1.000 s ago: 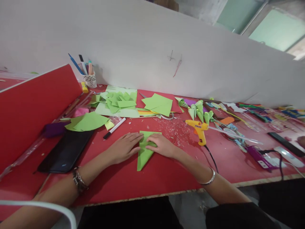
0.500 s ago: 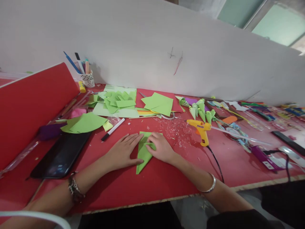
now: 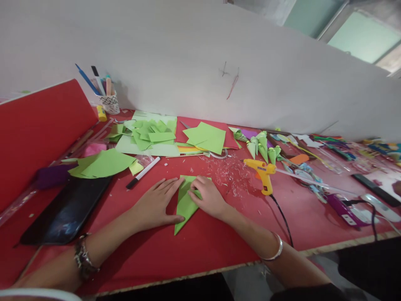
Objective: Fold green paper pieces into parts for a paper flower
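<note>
A green sheet of paper lies on the red tabletop, folded to a narrow point towards me. My left hand rests flat with fingers spread. Its fingertips touch the paper's upper left edge and its thumb presses near the lower point. My right hand has its fingers curled over the upper right part of the paper, pinching or pressing the folded edge. The fingertips partly hide that fold. A black-capped white marker lies just beyond my left hand.
Right of my hands, a yellow glue gun stands with its cord trailing to the table edge. Green paper cones lie behind it. Cut green papers, a phone and a pen cup surround the workspace. Another person's hand shows at the right edge.
The view has shifted slightly. The folded flap under my right hand looks flatter against the paper. My left hand stays spread on the left edge. Another person's hand has appeared at the far right.
</note>
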Demonstrator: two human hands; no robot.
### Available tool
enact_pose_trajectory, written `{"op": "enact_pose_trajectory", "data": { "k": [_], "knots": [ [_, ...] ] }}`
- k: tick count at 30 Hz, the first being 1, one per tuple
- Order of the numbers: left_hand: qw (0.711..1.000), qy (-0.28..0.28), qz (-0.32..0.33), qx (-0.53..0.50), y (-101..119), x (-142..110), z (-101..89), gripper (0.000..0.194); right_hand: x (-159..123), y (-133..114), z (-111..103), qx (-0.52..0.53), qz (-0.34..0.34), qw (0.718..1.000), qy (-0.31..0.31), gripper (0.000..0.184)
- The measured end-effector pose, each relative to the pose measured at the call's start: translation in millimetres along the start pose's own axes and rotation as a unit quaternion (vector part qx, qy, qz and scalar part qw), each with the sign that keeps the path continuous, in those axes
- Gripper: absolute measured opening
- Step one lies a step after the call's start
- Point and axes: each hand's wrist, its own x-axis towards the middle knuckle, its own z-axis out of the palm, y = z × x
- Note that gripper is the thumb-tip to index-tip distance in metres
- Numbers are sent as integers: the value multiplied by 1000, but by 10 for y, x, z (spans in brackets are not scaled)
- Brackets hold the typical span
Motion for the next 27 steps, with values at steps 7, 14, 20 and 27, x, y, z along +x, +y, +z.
{"op": "enact_pose_trajectory", "data": {
  "k": [7, 14, 20, 27],
  "knots": [
    [1000, -7, 0, 4, 12, -7, -21, 90, -11, 0, 1, -5, 0, 1000, 6, 7],
    [1000, -6, 1, 6, 5, -3, 7, 92, -11, 4, 8, 4, 0, 1000, 5, 6],
    [1000, -10, -2, 16, -3, -1, 22, 95, -9, 3, 9, -8, 7, 1000, 0, 8],
    [999, -20, 3, 27, 0, -18, 21, 97, -12, -12, 5, -12, 12, 1000, 0, 8]
  ]
}}
